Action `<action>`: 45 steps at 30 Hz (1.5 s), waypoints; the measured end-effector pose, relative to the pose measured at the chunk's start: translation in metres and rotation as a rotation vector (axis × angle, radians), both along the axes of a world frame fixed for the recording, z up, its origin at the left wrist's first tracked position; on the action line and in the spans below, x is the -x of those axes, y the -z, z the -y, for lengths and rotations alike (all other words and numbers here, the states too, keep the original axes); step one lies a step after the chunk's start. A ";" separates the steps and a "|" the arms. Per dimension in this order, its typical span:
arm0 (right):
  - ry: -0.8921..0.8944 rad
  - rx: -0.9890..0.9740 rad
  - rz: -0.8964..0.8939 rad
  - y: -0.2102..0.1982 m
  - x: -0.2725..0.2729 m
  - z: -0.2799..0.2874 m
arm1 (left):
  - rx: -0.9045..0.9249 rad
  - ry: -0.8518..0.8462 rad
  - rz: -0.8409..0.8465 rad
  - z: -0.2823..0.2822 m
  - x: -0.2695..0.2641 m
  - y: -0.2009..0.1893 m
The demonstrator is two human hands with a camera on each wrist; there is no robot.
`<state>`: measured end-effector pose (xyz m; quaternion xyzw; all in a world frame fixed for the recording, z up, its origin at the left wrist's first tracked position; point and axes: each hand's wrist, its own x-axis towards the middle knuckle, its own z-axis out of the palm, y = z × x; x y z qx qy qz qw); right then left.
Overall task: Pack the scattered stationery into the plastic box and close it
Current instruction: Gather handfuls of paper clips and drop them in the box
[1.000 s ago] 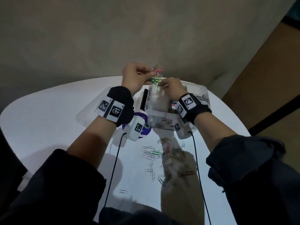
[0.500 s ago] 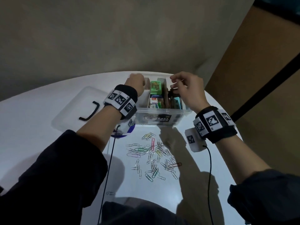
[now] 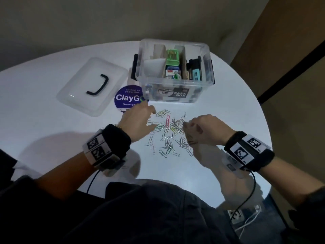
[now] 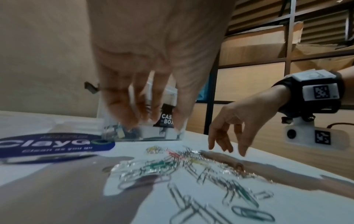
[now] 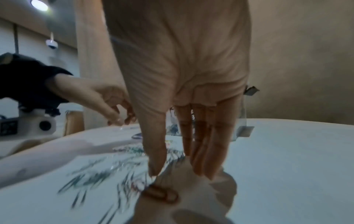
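Several coloured and silver paper clips (image 3: 168,134) lie scattered on the white table, in front of the clear plastic box (image 3: 174,84). The box stands open, with stationery upright in its compartments. My left hand (image 3: 153,118) hovers over the left edge of the clip pile, fingers spread and relaxed, holding nothing (image 4: 155,127). My right hand (image 3: 187,131) reaches down at the pile's right edge; its straight fingers (image 5: 201,151) and thumb point at the table, just above the clips (image 5: 122,165), with nothing between them.
The box's clear lid (image 3: 82,92) with a black handle lies flat to the left of the box. A round blue sticker (image 3: 126,99) is between lid and box. The round table's edge (image 3: 263,131) curves close on the right. Wrist cables trail toward me.
Both hands left the top of the box and came down toward me to the clip pile. The clips held above the box a second ago are no longer in the hands.
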<state>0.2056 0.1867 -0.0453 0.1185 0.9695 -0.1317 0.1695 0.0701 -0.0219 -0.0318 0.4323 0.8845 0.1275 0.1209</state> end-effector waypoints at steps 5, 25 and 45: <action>0.184 0.079 0.112 0.016 -0.022 0.016 | 0.492 -0.042 0.152 0.014 -0.005 0.021; 0.151 0.112 -0.256 0.024 -0.006 0.040 | 0.272 0.156 0.061 0.100 0.023 0.044; 0.135 0.062 -0.318 0.030 0.027 0.017 | 0.169 0.163 0.138 -0.032 0.021 0.040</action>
